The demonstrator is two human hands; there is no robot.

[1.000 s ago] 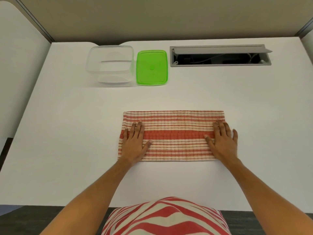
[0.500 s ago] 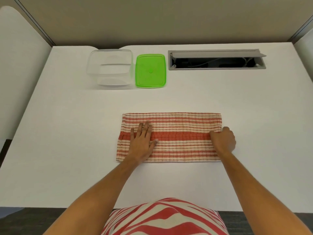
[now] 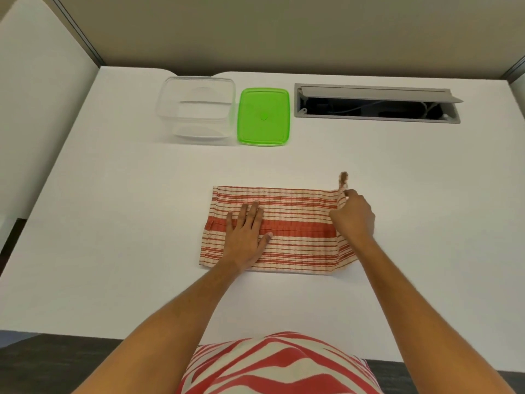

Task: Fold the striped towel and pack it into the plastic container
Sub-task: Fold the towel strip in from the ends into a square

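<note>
Fingers of the left hand lie straight and close together, pressed flat on the left part of the striped towel. Fingers of the right hand curl round the towel's right end, pinching it and holding that edge raised off the white bench, a small corner sticking up above the knuckles. Folded into a long band, the towel lies near the middle of the bench. Well behind it stands the clear plastic container, open, with a green lid just beside it on the right. Further right is a grey cable hatch. No writing can be read anywhere.
</note>
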